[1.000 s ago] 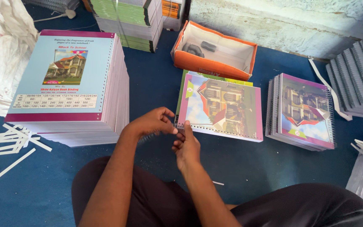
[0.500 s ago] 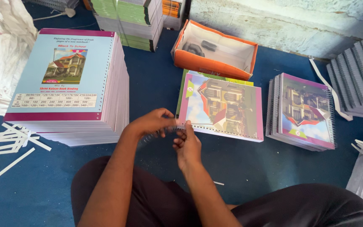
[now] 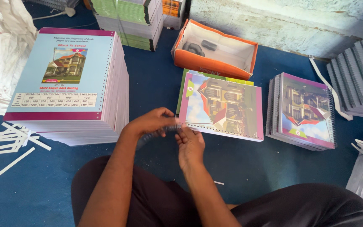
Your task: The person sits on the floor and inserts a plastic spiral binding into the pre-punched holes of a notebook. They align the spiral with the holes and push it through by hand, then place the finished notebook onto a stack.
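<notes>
While both hands meet just above the lap, the spiral binding coil point(image 3: 154, 135) runs between them, its long axis lying left to right, roughly level with the near edge of the notebook point(image 3: 221, 110) that lies on the blue floor point(image 3: 156, 80) just beyond the grip. The left hand point(image 3: 153, 122) is closed over the coil from above, fingers curled round its right end, with the rest of the dark coil trailing out to the left under the wrist. The right hand point(image 3: 191, 145) pinches the same end from below and from the right, fingertips touching the left hand's. Both sit at the notebook's near left corner, the right hand slightly nearer to its punched edge.

Well to the left of the grip stands a tall stack of unbound pages point(image 3: 70, 84) with a pale blue cover on top. Beyond the notebook sits an open orange box point(image 3: 215, 50). To the right, apart from the hands, lies a pile of finished spiral notebooks point(image 3: 301, 111). White paper strips point(image 3: 5, 147) are scattered far left. Nothing lies between the grip and the notebook edge.
</notes>
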